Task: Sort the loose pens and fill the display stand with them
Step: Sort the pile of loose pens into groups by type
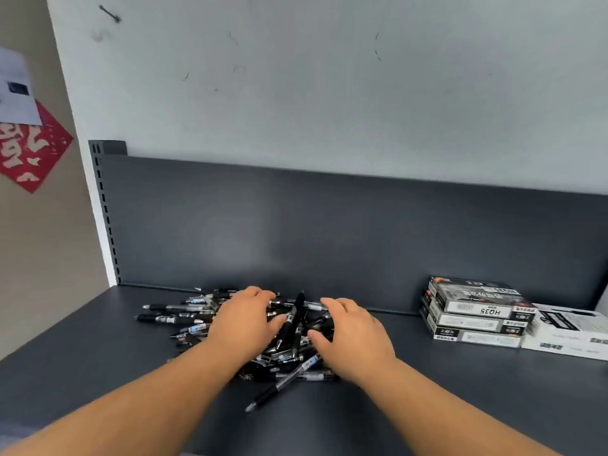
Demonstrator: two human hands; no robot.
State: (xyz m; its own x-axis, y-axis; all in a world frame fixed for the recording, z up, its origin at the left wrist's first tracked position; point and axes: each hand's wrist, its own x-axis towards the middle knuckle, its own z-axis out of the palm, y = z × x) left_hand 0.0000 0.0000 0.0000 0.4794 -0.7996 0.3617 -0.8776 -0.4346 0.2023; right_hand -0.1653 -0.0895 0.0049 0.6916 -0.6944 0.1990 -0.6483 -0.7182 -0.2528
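Observation:
A heap of several black and clear pens [289,337] lies on the dark grey shelf [98,366], near its back panel. My left hand [245,322] rests on the left side of the heap, fingers curved over the pens. My right hand [348,334] is on the right side, its fingers and thumb curved around pens. One pen [279,385] sticks out from the heap toward me. Whether either hand grips pens cannot be told. No display stand is visible.
A stack of three pen boxes [477,312] stands at the right of the shelf, with a white box [572,334] beside it. The shelf's dark back panel [329,232] rises behind the heap. A red paper decoration [33,149] hangs on the left wall.

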